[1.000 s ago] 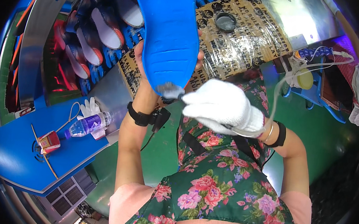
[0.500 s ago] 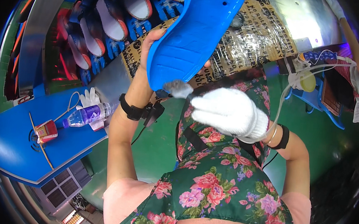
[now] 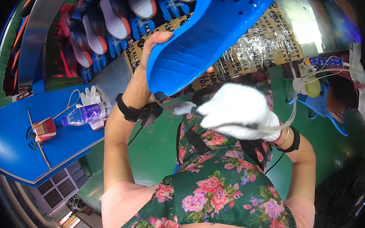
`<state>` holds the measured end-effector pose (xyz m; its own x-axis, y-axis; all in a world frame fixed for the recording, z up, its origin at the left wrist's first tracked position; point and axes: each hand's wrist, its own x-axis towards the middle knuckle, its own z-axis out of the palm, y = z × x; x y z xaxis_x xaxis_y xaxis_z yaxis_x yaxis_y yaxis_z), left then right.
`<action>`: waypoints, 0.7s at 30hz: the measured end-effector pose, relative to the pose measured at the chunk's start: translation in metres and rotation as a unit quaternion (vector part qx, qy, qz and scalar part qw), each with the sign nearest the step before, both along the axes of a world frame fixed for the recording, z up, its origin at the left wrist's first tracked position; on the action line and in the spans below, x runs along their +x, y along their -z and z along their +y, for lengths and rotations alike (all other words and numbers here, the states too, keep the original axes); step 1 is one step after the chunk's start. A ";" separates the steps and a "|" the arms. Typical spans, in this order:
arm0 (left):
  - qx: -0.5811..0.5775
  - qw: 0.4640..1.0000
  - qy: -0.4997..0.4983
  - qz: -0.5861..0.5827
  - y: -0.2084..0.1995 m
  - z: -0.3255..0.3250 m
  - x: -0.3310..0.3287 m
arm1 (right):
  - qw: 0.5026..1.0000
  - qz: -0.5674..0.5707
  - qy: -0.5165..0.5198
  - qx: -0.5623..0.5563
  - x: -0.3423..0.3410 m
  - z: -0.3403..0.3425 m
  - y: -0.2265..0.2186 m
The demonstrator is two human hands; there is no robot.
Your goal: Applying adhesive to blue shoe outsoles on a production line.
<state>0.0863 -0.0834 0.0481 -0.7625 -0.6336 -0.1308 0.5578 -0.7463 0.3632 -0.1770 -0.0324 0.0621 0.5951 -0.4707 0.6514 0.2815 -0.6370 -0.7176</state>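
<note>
A blue shoe sole [image 3: 187, 58], curved like a shallow trough with small round holes toward its far end, is held up in front of me. My left hand [image 3: 152, 45] is bare and grips it from the left and beneath; most of the fingers are behind it. In a white knitted glove, my right hand [image 3: 238, 112] is closed on a brush [image 3: 181, 108] with greyish bristles. The bristles are just below the sole's near end, apart from it. A thin clear tube [image 3: 293, 107] runs up from beside the gloved wrist.
Behind the sole is a taped cardboard surface [image 3: 265, 43]. Several white-bottomed shoes [image 3: 113, 17] stand on racks at far left. On the blue table [image 3: 13, 143] lie a bottle [image 3: 86, 114], a red box [image 3: 45, 129] and a white glove [image 3: 90, 97]. A blue stool [image 3: 332, 117] is at right.
The brush has come away from the sole's near end, moving down toward me with my right hand. My left hand has turned the sole, its far end swinging to the right.
</note>
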 end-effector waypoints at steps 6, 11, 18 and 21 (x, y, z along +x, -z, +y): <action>-0.057 0.997 -0.057 0.007 0.010 -0.005 -0.003 | 0.989 0.019 0.128 -0.075 0.015 0.000 -0.001; -0.060 0.994 -0.089 -0.035 0.014 -0.007 -0.007 | 0.995 -0.002 0.035 0.095 0.018 0.019 -0.001; -0.033 0.991 -0.127 -0.034 0.036 -0.007 -0.002 | 0.988 0.026 0.051 0.140 0.017 0.009 -0.012; 0.010 0.992 -0.120 0.032 0.042 0.005 -0.002 | 0.948 -0.043 0.058 0.310 0.012 -0.003 -0.009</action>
